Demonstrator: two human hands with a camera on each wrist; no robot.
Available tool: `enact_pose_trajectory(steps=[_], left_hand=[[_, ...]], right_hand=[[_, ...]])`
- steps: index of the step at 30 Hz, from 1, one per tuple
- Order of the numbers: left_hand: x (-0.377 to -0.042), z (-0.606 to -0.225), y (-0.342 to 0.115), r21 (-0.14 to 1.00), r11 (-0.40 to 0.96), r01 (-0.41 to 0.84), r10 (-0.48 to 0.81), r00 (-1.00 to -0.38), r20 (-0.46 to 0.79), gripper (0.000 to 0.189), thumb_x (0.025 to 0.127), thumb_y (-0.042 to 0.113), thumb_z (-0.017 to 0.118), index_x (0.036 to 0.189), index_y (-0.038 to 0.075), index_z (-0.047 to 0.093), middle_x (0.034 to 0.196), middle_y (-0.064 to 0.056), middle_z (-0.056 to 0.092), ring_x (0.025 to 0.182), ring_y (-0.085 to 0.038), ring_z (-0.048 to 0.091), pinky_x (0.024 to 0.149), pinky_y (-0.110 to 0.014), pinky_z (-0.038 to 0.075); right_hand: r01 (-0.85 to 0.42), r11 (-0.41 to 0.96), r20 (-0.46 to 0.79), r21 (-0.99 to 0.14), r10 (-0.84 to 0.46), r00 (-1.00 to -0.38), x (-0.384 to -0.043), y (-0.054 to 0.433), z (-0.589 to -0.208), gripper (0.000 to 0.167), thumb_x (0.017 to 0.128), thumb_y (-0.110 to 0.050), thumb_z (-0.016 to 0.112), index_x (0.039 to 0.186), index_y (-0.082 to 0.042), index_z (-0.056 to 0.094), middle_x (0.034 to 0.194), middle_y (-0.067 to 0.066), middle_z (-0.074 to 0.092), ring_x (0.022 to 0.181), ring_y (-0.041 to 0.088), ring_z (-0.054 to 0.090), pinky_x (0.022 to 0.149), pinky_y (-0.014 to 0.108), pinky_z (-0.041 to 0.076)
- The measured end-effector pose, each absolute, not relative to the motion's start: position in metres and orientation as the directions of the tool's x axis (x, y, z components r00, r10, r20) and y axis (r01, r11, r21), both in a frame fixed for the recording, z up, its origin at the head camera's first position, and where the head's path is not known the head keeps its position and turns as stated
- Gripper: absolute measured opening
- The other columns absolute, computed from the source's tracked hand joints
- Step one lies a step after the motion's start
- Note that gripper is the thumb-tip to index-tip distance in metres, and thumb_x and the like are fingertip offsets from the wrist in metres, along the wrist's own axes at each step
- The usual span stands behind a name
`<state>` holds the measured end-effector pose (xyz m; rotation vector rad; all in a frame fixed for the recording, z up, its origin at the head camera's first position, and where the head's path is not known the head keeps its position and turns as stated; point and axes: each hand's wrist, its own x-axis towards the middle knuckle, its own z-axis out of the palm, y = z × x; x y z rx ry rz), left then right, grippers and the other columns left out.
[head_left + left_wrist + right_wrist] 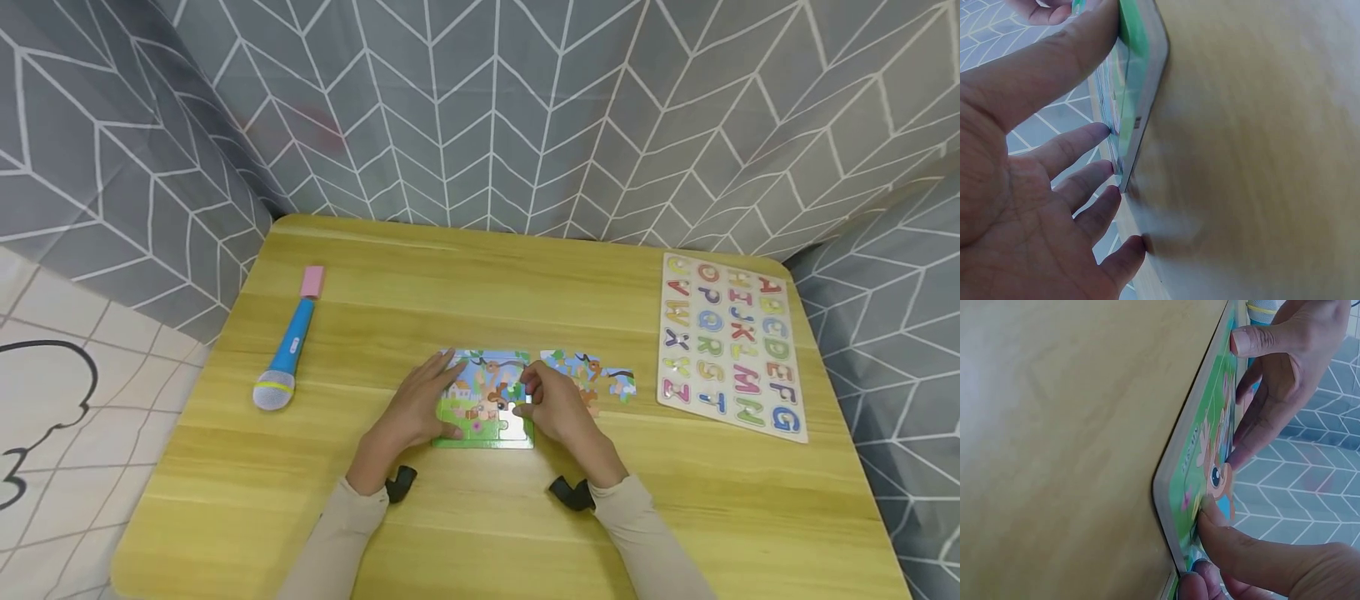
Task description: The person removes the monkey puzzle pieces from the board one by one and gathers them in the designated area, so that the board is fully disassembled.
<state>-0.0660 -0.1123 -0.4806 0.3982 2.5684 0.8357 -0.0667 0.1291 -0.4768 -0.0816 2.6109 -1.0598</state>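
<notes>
We see a jigsaw puzzle board lying around the middle of the table, between its left and right edges. It carries a brightly printed animal scene with a house and grass. Our left hand is spread wide at the board's left side, thumb on the lower left corner. Our right hand bends its fingers at the right side, the thumb touching the printed surface; we cannot tell whether it pinches a piece. Just beside that hand lie loose jigsaw pieces, partly covered by it. Toward the table's right edge and far right corner rests an alphabet board with colored letters. Near the left edge lies a blue toy microphone, a pink block at its handle end. Beyond the far edge hangs a gray chevron curtain.
</notes>
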Motion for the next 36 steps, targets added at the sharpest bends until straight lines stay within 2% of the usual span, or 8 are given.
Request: enact_pose_trajectory(steps=[9, 18, 30, 36], left_hand=[[-0.0660, -0.4796, -0.1124, 0.609, 0.781, 0.138, 0.384, -0.876, -0.293, 0.110, 0.067, 0.028, 0.093, 0.158, 0.013, 0.033, 0.171, -0.007, 0.016, 0.159, -0.030, 0.010, 0.130, -0.055, 0.009], [-0.0669, -0.4807, -0.1124, 0.615, 0.778, 0.133, 0.384, -0.874, -0.297, 0.109, 0.068, 0.028, 0.093, 0.158, 0.013, 0.033, 0.171, -0.007, 0.015, 0.159, -0.030, 0.010, 0.130, -0.056, 0.010], [-0.0667, -0.4812, -0.1129, 0.620, 0.772, 0.140, 0.391, -0.874, -0.289, 0.109, 0.067, 0.027, 0.093, 0.157, 0.011, 0.034, 0.170, -0.008, 0.017, 0.159, -0.032, 0.011, 0.129, -0.057, 0.011], [-0.0679, -0.4804, -0.1131, 0.612, 0.776, 0.149, 0.397, -0.870, -0.292, 0.109, 0.068, 0.028, 0.093, 0.158, 0.011, 0.033, 0.171, -0.008, 0.015, 0.159, -0.032, 0.010, 0.129, -0.057, 0.010]], right_hand=[[0.035, 0.711, -0.226, -0.702, -0.176, -0.958, -0.0664, 0.1291, -0.4784, 0.037, 0.078, -0.008, 0.086, 0.102, -0.011, 0.058, 0.089, 0.003, 0.061, 0.073, 0.013, 0.051, 0.067, 0.024, 0.043], [0.002, 0.706, -0.199, -0.709, -0.197, -0.960, -0.0652, 0.1307, -0.4777, 0.034, 0.080, -0.009, 0.084, 0.102, -0.011, 0.058, 0.083, 0.002, 0.060, 0.069, 0.013, 0.052, 0.066, 0.027, 0.044], [-0.014, 0.689, -0.175, -0.724, -0.204, -0.963, -0.0619, 0.1308, -0.4808, 0.032, 0.083, -0.008, 0.081, 0.103, -0.012, 0.057, 0.084, 0.002, 0.059, 0.071, 0.013, 0.051, 0.067, 0.025, 0.044], [-0.007, 0.661, -0.162, -0.750, -0.194, -0.967, -0.0594, 0.1300, -0.4813, 0.031, 0.084, -0.005, 0.080, 0.104, -0.010, 0.057, 0.090, 0.004, 0.062, 0.080, 0.015, 0.057, 0.075, 0.028, 0.050]])
